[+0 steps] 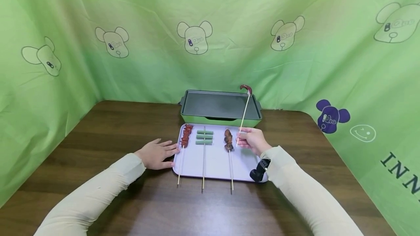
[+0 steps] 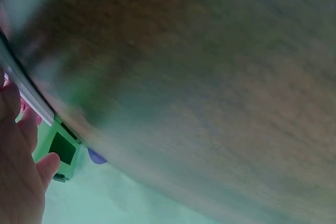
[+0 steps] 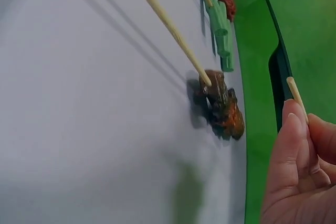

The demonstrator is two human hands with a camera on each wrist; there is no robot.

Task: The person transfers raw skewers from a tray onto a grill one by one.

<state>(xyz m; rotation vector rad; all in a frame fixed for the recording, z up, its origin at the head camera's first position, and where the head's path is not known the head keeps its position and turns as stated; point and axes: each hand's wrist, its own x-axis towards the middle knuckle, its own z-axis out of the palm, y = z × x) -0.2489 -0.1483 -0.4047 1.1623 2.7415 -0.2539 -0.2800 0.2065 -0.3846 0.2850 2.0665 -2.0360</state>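
My right hand [image 1: 253,141] pinches the lower part of a wooden skewer [image 1: 244,114] between thumb and fingers. The skewer points up and carries a curled dark-red piece of food [image 1: 247,89], level with the far edge of the griddle in the head view. Its blunt lower end shows above my fingertips in the right wrist view. My left hand [image 1: 157,154] lies with fingers extended at the left edge of a white tray [image 1: 216,165]. On the tray lie a red meat skewer [image 1: 186,136], a green vegetable skewer [image 1: 204,137] and a browned meat skewer [image 1: 228,141].
Behind the tray stands a green electric griddle [image 1: 218,105] with a dark flat plate. The wooden table [image 1: 131,126] extends to both sides. A green patterned curtain [image 1: 147,72] hangs around its back and sides. The skewers' sticks overhang the tray's front edge.
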